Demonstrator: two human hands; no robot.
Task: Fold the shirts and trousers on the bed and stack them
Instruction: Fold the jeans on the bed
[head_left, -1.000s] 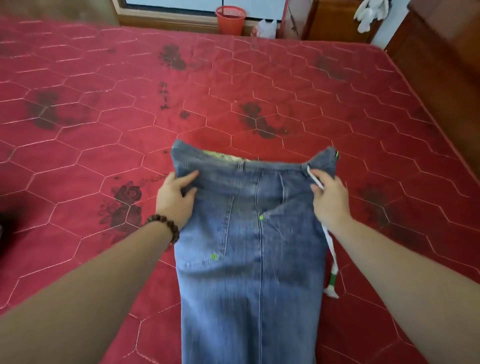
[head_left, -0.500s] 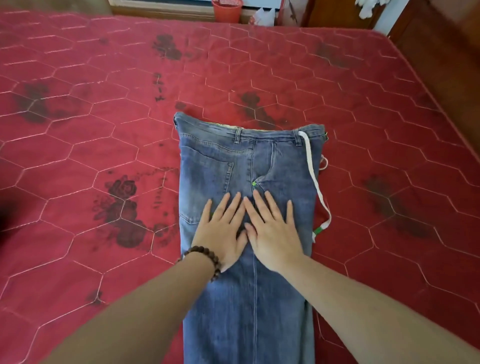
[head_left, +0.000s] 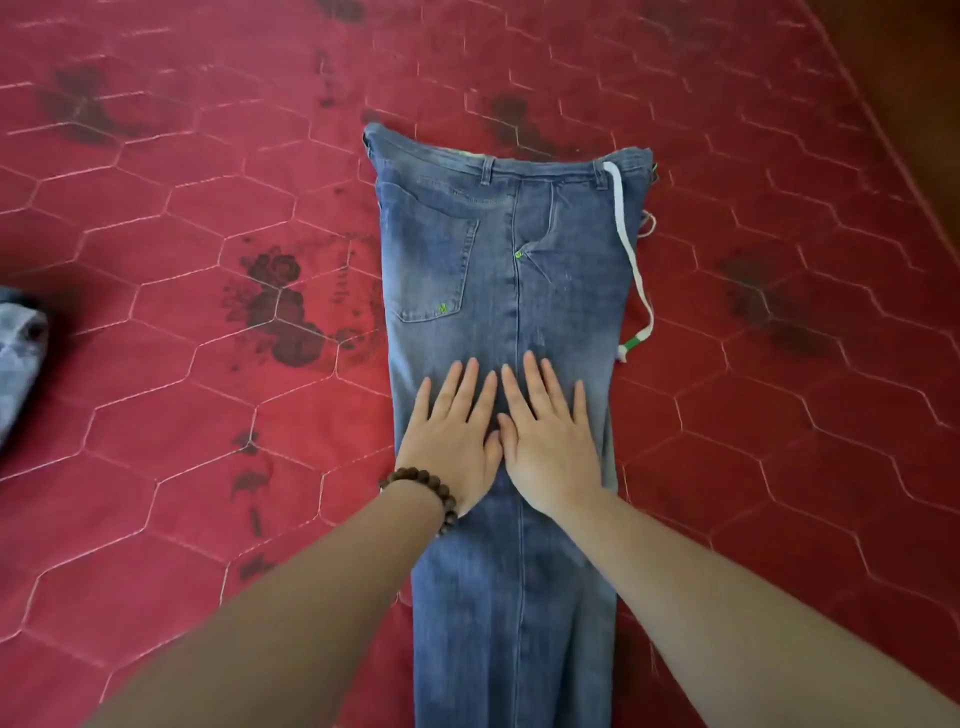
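Note:
A pair of blue jeans (head_left: 467, 249) lies flat on the red bed (head_left: 171, 395), folded lengthwise with the waistband away from me and the legs running off the bottom edge. A white drawstring (head_left: 631, 260) with a green tip trails down its right side. My left hand (head_left: 452, 436), with a brown bead bracelet on the wrist, presses palm-down on the denim at thigh level. Beside it, thumbs touching, my right hand (head_left: 550, 436) lies flat on the same spot. All fingers are spread and hold nothing.
Another piece of light blue denim (head_left: 18, 358) shows at the left edge of the view. The bed's quilted cover has dark flower prints. Its right edge (head_left: 878, 135) runs diagonally at the upper right, with dark wooden flooring beyond.
Both hands let go of the waistband, came together flat on the jeans and slid down toward me along the fabric. The view tilted down and the jeans now lie flat.

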